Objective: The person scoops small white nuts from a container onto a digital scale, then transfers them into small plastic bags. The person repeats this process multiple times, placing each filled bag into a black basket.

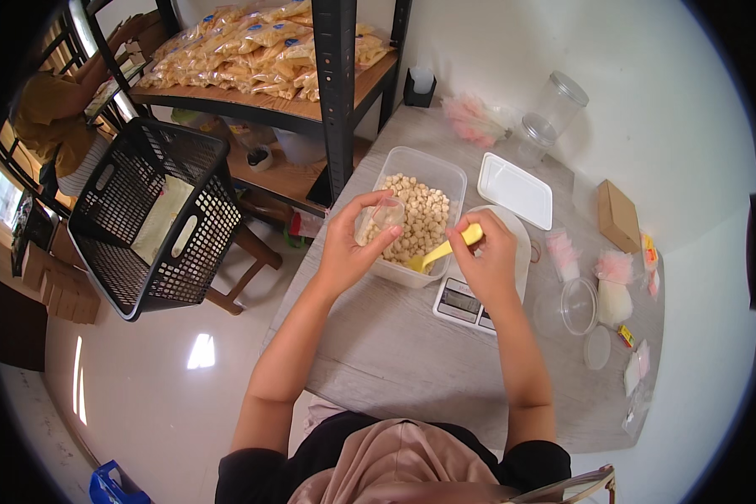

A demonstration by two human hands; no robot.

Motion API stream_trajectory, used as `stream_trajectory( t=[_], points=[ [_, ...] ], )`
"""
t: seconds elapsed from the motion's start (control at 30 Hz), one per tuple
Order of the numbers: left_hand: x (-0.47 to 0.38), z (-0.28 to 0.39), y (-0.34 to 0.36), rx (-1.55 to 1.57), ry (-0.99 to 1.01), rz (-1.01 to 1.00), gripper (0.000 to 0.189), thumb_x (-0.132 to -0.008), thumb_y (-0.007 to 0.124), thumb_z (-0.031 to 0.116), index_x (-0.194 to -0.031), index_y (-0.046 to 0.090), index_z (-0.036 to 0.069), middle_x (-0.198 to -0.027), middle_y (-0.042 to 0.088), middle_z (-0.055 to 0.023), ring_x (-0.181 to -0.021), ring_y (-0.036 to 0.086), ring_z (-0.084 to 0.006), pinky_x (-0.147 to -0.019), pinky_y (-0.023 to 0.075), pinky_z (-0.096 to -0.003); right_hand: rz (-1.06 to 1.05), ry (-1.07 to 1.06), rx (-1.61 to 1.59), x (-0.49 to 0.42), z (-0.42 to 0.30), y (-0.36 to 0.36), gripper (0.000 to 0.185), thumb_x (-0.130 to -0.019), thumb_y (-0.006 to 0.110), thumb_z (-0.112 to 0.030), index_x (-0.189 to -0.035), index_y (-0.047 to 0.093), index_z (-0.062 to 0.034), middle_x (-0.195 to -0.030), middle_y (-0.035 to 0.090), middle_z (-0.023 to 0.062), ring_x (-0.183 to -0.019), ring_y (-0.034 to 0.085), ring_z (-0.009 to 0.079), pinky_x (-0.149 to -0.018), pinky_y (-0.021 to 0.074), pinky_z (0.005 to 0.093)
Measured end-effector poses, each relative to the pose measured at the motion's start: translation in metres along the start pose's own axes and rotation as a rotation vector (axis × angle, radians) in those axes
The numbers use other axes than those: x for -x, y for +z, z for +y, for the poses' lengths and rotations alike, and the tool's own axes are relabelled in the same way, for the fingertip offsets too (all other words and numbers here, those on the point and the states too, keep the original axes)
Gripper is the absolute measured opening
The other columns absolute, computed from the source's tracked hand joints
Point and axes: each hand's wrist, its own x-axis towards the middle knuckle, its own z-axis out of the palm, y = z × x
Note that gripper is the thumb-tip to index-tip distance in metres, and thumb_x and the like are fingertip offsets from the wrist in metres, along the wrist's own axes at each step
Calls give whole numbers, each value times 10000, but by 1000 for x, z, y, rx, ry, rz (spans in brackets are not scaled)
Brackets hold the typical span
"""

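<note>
My left hand (358,236) holds a small clear plastic cup (389,213) over the left side of a rectangular plastic tub (457,173). Many small pale cube-shaped pieces (419,205) fill the lower part of the tub. In my right hand (488,249) is the handle of a yellow plastic spoon (438,254), its bowl end down among the pieces at the tub's near right corner. A white digital kitchen scale (444,302) sits just right of the tub, partly beneath my right hand and wrist. What its display reads is too unclear to tell.
A white tray (515,191), clear jars (557,104), a brown cardboard box (618,215) and a round clear container (578,306) stand on the grey table (378,340). Left are a metal shelf with bagged snacks (258,50), a black plastic basket (157,214) and another person (57,120).
</note>
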Motion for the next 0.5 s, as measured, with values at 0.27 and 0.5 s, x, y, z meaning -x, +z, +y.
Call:
stream_trajectory(
  t=[0.27, 0.5],
  points=[
    [-2, 4, 1, -4, 9, 1, 424, -787, 712, 116, -1169, 562, 11, -1082, 630, -109, -1041, 574, -192, -919, 424, -303, 78, -16, -257, 28, 14, 22, 116, -775, 707, -33, -794, 594, -13, -765, 610, 51, -626, 565, 106, -505, 428, 213],
    [1, 5, 2, -26, -12, 14, 419, -787, 705, 108, -1170, 561, 17, -1091, 625, -106, -1052, 569, -191, -918, 424, -304, 164, 372, -512, 30, 23, 8, 138, -812, 702, -77, -815, 572, -33, -730, 590, 35, -524, 523, 66, -458, 403, 192]
  ],
)
